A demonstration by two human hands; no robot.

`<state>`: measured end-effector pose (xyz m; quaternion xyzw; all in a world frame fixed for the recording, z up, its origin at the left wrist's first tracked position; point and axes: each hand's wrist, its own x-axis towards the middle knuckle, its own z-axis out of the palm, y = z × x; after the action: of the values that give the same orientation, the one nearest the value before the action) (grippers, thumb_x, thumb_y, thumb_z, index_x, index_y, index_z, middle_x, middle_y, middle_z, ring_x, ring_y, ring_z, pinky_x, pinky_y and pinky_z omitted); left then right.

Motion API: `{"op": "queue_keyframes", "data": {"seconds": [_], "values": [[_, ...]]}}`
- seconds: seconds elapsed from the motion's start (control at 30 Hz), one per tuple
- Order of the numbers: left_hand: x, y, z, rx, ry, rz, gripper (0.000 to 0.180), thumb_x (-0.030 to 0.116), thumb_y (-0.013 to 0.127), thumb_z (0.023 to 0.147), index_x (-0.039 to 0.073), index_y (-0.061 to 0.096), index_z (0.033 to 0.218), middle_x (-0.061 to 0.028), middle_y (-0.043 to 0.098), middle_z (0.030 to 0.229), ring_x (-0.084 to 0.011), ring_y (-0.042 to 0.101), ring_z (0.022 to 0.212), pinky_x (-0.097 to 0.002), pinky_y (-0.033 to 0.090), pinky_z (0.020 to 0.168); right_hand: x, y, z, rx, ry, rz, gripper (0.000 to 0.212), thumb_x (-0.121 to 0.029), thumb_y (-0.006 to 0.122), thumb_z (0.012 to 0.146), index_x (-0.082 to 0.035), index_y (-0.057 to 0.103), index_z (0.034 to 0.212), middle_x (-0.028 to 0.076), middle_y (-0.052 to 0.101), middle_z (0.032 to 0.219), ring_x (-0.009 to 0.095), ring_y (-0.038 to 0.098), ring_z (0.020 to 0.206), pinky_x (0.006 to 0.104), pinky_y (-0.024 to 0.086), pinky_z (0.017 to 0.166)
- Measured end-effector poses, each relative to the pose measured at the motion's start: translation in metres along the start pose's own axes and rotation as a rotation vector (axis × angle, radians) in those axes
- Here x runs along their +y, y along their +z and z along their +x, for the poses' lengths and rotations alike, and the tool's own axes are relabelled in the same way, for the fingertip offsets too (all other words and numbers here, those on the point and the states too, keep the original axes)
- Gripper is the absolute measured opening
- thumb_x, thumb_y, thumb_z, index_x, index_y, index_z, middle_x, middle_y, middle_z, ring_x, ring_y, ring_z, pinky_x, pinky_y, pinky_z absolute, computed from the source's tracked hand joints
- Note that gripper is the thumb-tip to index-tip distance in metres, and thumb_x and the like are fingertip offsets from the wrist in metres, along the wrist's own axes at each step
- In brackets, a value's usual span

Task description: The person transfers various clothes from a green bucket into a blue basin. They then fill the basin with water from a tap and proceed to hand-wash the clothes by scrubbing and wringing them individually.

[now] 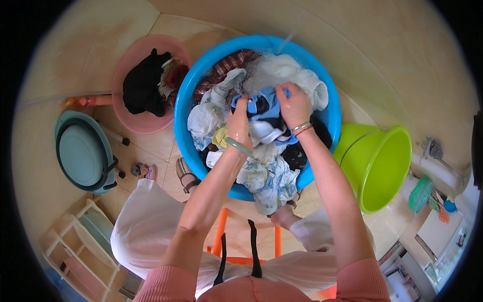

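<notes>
A large blue basin (182, 108) filled with wet laundry and water stands in front of me. Over its middle I grip a blue, black and white garment (267, 105) with both hands. My left hand (238, 122), a pale green bangle on its wrist, is closed on the garment's left side. On the other side my right hand (296, 104) pinches the blue cloth between bent fingers. Around them lie white clothes (207, 119), a red plaid cloth (227, 65) and a black garment (296, 155). One pale blue-and-white cloth (274, 183) hangs over the near rim.
At the far left sits a pink basin (118, 90) holding a black garment (145, 83). A grey-green basin (80, 155) is farther left, above a white rack (88, 251). To the right, a lime green bucket (385, 168) leans close to the blue basin. An orange stool (221, 231) is beneath me.
</notes>
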<state>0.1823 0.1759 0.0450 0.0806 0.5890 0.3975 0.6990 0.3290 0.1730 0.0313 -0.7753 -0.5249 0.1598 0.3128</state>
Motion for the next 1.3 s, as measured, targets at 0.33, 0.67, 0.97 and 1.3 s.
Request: {"op": "queue_keyframes", "data": {"seconds": [0.33, 0.67, 0.97, 1.3], "values": [[-0.037, -0.042, 0.069, -0.071, 0.446, 0.459, 0.066, 0.018, 0.071, 0.086, 0.004, 0.035, 0.141, -0.0104, 0.059, 0.116, -0.0169, 0.055, 0.104, -0.0312, 0.045, 0.09, 0.009, 0.035, -0.016, -0.286, -0.239, -0.349, 0.043, -0.028, 0.072, 0.078, -0.015, 0.058, 0.117, 0.015, 0.052, 0.12, 0.036, 0.056, 0.094, 0.0445, 0.049, 0.081], [-0.063, -0.042, 0.126, -0.058, 0.177, 0.558, 0.052, 0.02, 0.06, 0.089, 0.003, 0.043, 0.135, -0.0165, 0.054, 0.129, -0.0296, 0.046, 0.123, -0.0366, 0.031, 0.108, 0.066, 0.12, 0.025, -0.48, -0.032, -0.56, 0.029, -0.024, 0.066, 0.081, -0.004, 0.067, 0.103, 0.02, 0.066, 0.101, 0.034, 0.063, 0.099, 0.0455, 0.051, 0.081], [0.0, -0.023, 0.069, -0.567, -0.245, -0.162, 0.049, 0.044, 0.067, 0.088, 0.007, 0.057, 0.119, -0.0055, 0.065, 0.106, -0.0178, 0.062, 0.092, -0.0306, 0.051, 0.079, -0.041, 0.002, -0.045, -0.213, -0.397, 0.224, 0.015, -0.007, 0.063, 0.077, -0.015, 0.067, 0.089, 0.005, 0.058, 0.09, 0.029, 0.057, 0.088, 0.038, 0.05, 0.075], [-0.012, -0.019, 0.037, -0.474, -0.045, -0.178, 0.026, 0.032, 0.055, 0.096, 0.008, 0.061, 0.103, -0.0058, 0.065, 0.089, -0.0155, 0.063, 0.076, -0.0279, 0.052, 0.069, -0.12, -0.04, -0.086, -0.024, -0.49, 0.11, 0.026, -0.02, 0.079, 0.066, -0.02, 0.071, 0.09, -0.003, 0.057, 0.095, 0.022, 0.051, 0.081, 0.0305, 0.048, 0.067]]}}
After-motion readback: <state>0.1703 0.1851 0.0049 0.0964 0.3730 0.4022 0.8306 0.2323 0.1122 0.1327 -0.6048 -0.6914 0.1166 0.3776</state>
